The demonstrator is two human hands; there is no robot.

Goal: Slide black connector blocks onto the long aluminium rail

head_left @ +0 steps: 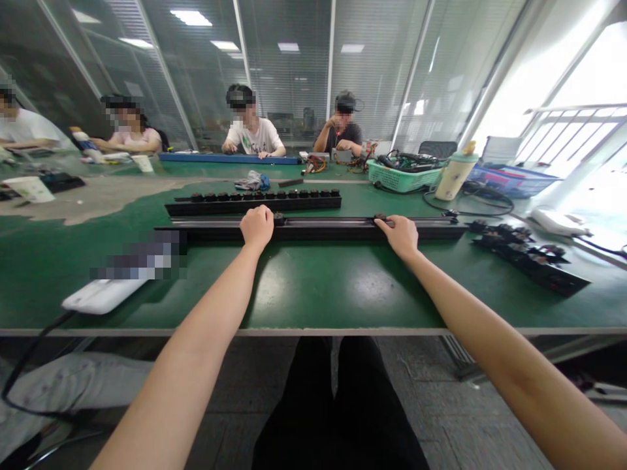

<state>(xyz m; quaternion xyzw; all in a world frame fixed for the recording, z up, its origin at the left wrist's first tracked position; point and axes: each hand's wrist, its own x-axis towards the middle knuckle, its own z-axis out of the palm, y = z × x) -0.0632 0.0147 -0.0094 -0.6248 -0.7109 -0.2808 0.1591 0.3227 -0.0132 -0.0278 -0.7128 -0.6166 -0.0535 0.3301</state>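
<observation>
My left hand [257,227] rests on a long black socket bar [313,229] lying across the green bench top, its fingers curled over the bar. My right hand [399,236] grips the same bar further right, with its fingertips close to a round black fitting. Just behind the bar lies a second black bar [252,203] with a row of round black sockets. It touches neither hand. A third black bar with fittings [531,261] lies angled to the right of my right hand.
A white power adapter [102,295] with a black cable lies at the left, below a pixelated patch. Behind stand a teal basket of cables [404,176], a beige bottle [455,175] and a blue crate [512,181]. Several co-workers [252,124] sit across the bench.
</observation>
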